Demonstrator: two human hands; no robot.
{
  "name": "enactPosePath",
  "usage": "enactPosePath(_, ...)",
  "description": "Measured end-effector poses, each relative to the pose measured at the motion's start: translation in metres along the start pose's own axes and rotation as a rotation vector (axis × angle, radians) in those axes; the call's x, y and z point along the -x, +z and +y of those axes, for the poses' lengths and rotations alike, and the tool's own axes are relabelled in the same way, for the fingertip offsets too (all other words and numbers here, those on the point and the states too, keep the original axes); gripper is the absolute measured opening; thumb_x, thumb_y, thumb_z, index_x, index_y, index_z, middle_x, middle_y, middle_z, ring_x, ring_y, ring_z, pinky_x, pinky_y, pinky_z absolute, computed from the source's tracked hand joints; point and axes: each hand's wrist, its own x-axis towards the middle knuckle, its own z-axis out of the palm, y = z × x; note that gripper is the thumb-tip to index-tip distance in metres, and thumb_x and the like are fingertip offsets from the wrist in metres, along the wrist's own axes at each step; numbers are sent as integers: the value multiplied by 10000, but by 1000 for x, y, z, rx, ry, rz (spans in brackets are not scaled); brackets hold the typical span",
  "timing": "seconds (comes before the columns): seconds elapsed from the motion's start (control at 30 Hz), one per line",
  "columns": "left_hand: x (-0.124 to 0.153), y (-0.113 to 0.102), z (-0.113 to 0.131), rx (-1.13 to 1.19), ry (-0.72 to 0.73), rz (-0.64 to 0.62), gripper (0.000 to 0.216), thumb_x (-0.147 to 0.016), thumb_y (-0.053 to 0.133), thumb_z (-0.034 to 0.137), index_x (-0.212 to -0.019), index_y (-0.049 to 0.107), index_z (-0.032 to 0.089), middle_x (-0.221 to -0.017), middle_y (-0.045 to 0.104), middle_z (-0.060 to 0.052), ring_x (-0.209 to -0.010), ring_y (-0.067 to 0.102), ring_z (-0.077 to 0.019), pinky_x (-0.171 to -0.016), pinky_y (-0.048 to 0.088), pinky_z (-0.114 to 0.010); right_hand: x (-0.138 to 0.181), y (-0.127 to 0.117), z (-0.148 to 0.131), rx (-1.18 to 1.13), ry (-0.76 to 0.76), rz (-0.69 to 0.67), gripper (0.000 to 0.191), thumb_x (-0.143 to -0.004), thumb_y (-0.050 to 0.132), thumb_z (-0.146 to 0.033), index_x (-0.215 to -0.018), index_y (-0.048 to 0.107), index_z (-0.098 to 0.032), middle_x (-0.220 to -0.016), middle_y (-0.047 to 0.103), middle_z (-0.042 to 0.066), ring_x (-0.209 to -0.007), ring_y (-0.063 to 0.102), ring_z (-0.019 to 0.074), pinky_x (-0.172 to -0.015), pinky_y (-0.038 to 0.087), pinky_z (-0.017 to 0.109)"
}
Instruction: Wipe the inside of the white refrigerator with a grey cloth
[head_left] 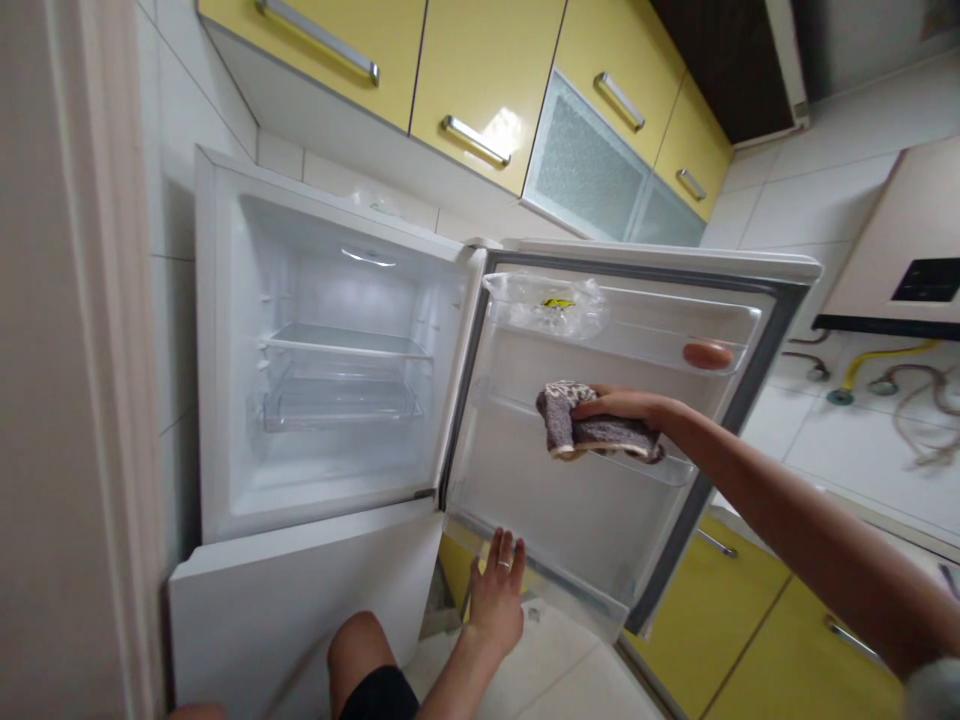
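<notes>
A small white fridge (pixel 225 350) stands open, its door (pixel 585 500) swung out to the right. My right hand (pixel 622 405) is closed on a grey-brown cloth (pixel 581 425) and presses it against the middle door shelf. My left hand (pixel 496 590) rests with fingers stretched out against the bottom edge of the door. An egg (pixel 707 354) lies in the top door shelf at the right, and a crumpled clear plastic bag (pixel 547 303) sits at its left end.
Inside the fridge are a glass shelf (pixel 341 343) and a clear drawer (pixel 337 402). Yellow cabinets (pixel 480 70) hang above, and more yellow cabinets (pixel 750 640) stand low right. My knee (pixel 360 645) is near the closed lower door (pixel 300 600). Hoses (pixel 892 375) run along the right wall.
</notes>
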Motion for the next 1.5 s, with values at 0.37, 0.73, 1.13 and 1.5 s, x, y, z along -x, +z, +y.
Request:
enactPosePath(0.37,4,13,-10,91,7,-52,900,-824,495,244,-1641,121,197,-1731,45,-112,-1604,34,-329,-1239,224,-645,-98,75,-76,-2,-153,16,169,-853,672,-250,-987,660,-147,-791,739,67,-593,669,177,-547,554,264)
enactPosePath(0.73,6,1,-15,107,28,-40,888,-794,506,287,-1627,218,178,-1726,161,-139,-1605,86,-326,-1221,270,-642,-91,85,-87,790,-650,568,523,-889,558,-205,-1411,541,-216,-1452,576,112,-1233,592,289,-997,508,391)
enactPosePath(1.13,8,-3,-18,122,38,-4,891,-759,520,241,-1612,274,172,-1712,220,-136,-1599,137,-318,-1176,356,-622,-70,29,-21,1418,-858,683,399,-943,496,-117,-1321,617,-152,-1414,594,166,-1269,557,286,-1031,458,415)
enactPosePath(1.5,8,-10,-11,77,1,16,865,-758,506,163,-1600,310,203,-1714,248,-94,-1597,159,-289,-1186,378,-550,55,-15,66,1427,-737,1004,507,-774,540,-62,-1275,591,-120,-1358,623,179,-1156,639,303,-953,539,404)
